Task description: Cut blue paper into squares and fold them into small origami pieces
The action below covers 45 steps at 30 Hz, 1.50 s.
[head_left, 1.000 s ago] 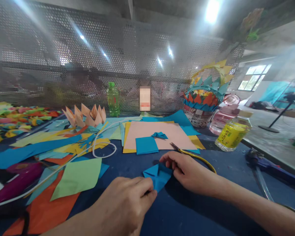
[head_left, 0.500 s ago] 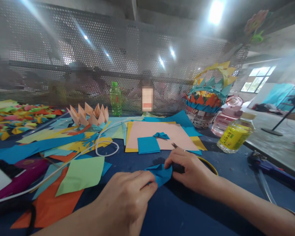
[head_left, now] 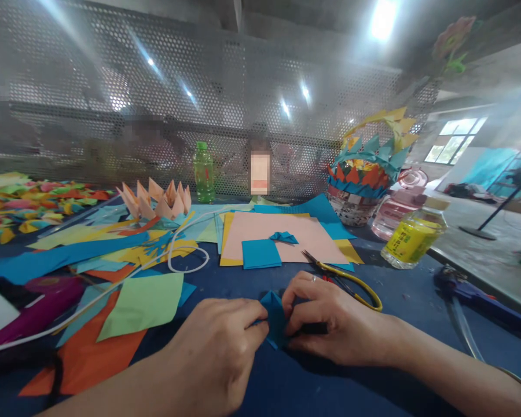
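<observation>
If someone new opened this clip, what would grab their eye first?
Probably the tall basket at the right rear, ringed with red, blue and teal paper points under a yellow handle. Next, the crown-like ring of peach paper spikes at left. Front and centre, the left hand and right hand hold a folded blue paper.

Yellow bottle label [head_left: 410, 239]; characters unreadable

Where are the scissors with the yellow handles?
In the head view, the scissors lie on the table just beyond the right hand, with their tips over the edge of the pink paper.
</observation>
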### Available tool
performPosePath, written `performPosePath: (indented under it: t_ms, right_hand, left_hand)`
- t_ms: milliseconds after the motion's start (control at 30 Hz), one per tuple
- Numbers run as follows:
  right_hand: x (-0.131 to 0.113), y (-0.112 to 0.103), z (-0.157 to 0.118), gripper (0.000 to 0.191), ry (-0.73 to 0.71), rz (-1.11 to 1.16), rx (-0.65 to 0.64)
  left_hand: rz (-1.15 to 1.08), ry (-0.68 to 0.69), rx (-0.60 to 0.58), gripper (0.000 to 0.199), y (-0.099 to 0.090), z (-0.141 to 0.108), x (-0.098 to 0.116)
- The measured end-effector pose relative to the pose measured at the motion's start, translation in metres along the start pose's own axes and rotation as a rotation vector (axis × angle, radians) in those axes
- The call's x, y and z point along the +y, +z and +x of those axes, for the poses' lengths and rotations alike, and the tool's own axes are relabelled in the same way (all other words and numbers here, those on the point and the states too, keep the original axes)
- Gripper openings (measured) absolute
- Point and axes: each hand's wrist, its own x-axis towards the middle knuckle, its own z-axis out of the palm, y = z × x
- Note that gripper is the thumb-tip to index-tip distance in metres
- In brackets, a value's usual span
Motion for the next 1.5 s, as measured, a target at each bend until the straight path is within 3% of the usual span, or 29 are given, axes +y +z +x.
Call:
performPosePath:
  t_ms: [233, 433, 833, 1233, 1500]
  right_hand:
    - [0.007, -0.009, 0.002, 0.044, 0.22, 0.182, -0.076]
    - [0.018, -0.011, 0.003, 0.012, 0.151, 0.321, -0.109]
    - [0.0, 0.009, 0.006, 0.011, 0.363, 0.08, 0.055]
    - [-0.003, 0.017, 0.006, 0.013, 0.405, 0.008, 0.08]
    - [-0.004, 0.019, 0.006, 0.013, 0.396, -0.004, 0.076]
  left_hand:
    - [0.098, 0.057, -0.004, 0.034, -0.004, -0.004, 0.012]
    - [0.141, 0.115, 0.044, 0.038, -0.009, -0.008, 0.022]
    - [0.032, 0.101, 0.084, 0.027, -0.009, -0.004, 0.018]
    - [0.01, 0.088, 0.146, 0.033, -0.008, -0.003, 0.015]
    - [-0.022, 0.079, 0.112, 0.033, -0.01, -0.005, 0.018]
